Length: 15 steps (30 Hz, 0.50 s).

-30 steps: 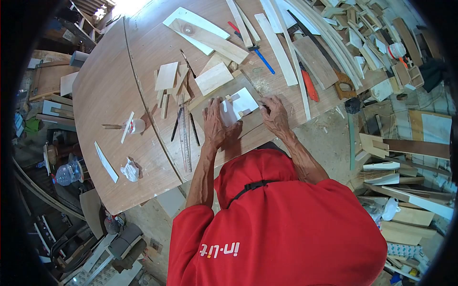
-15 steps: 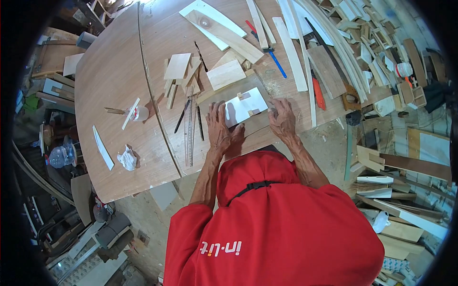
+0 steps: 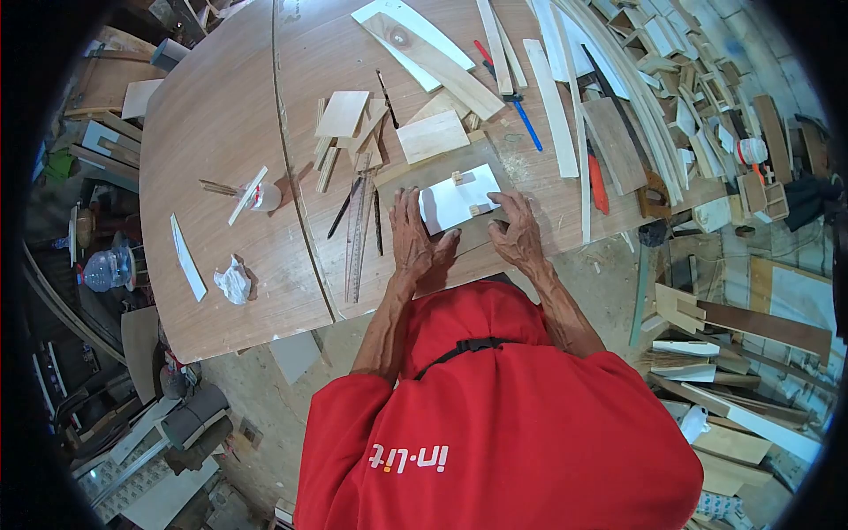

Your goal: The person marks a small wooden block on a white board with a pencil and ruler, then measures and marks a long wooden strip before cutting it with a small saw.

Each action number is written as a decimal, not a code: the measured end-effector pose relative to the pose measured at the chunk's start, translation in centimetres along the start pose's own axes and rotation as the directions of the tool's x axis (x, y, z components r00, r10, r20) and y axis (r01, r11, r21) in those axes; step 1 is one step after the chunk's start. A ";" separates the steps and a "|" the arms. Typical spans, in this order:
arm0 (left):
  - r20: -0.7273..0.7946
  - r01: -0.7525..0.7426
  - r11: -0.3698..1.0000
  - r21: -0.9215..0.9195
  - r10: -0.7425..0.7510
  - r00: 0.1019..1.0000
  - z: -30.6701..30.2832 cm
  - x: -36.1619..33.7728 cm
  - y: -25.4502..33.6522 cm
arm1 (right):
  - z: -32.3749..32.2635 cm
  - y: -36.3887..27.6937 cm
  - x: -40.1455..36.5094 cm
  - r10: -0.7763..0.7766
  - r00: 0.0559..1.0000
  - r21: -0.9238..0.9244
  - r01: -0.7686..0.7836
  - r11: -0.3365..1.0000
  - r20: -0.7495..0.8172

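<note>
A white rectangular board point(image 3: 442, 212) lies slightly askew on a flat brownish panel on the workbench, with two small wooden blocks point(image 3: 457, 177) on top, one by its far edge and one by its near edge. My left hand point(image 3: 413, 237) holds the board's left end, fingers stretched along that side and thumb at the near edge. At the opposite end, my right hand point(image 3: 519, 231) has its fingertips and thumb bent against the right edge. The undersides of both hands' fingers are hidden.
Beyond the board lie a pale wood piece point(image 3: 433, 137) and stacked offcuts point(image 3: 343, 115). Left of my hands are a clear ruler point(image 3: 356, 243), a cup point(image 3: 265, 196) and crumpled white paper point(image 3: 233, 281). A blue-and-red clamp point(image 3: 523, 122), long strips and a handsaw point(image 3: 654, 194) sit right.
My right hand has come left, its fingers now closing on the board's right edge. The left hand stays at the left end. The whole view has shifted slightly.
</note>
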State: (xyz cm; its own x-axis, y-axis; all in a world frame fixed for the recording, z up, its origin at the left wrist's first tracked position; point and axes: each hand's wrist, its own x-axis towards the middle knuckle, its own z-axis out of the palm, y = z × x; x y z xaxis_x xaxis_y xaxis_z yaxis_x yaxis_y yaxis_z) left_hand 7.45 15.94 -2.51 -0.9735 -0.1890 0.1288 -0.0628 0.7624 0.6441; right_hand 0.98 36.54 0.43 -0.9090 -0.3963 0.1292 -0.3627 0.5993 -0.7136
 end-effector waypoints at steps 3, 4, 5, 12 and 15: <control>-0.014 -0.020 0.999 -0.029 0.020 1.000 -0.1 0.0 -0.2 | 0.4 0.5 -0.1 -0.021 0.999 0.001 0.022 1.000 -0.031; -0.013 -0.022 0.999 -0.030 0.022 1.000 -0.1 0.0 -0.2 | 0.5 0.3 -0.2 0.074 0.996 0.094 -0.069 0.993 -0.044; -0.015 -0.019 0.998 -0.061 0.018 1.000 -0.2 0.0 -0.3 | 0.6 0.3 -0.2 0.170 0.984 0.188 -0.158 0.969 -0.049; 0.051 -0.008 0.992 -0.127 0.014 0.999 -1.7 0.1 -0.2 | 1.2 1.1 -0.2 0.211 0.963 0.229 -0.170 0.958 -0.167; 0.026 -0.055 0.992 -0.114 0.059 0.998 -1.5 -0.1 -0.8 | 1.4 1.3 -0.1 0.209 0.952 0.213 -0.161 0.964 -0.224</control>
State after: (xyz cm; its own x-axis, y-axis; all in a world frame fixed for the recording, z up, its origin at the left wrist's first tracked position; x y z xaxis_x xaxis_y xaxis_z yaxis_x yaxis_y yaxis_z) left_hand 7.90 14.38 -1.92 -0.9809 -0.1278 0.1468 0.0167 0.6962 0.7177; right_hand 0.95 36.40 -1.43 -0.9870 -0.0963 0.1285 -0.1594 0.4931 -0.8552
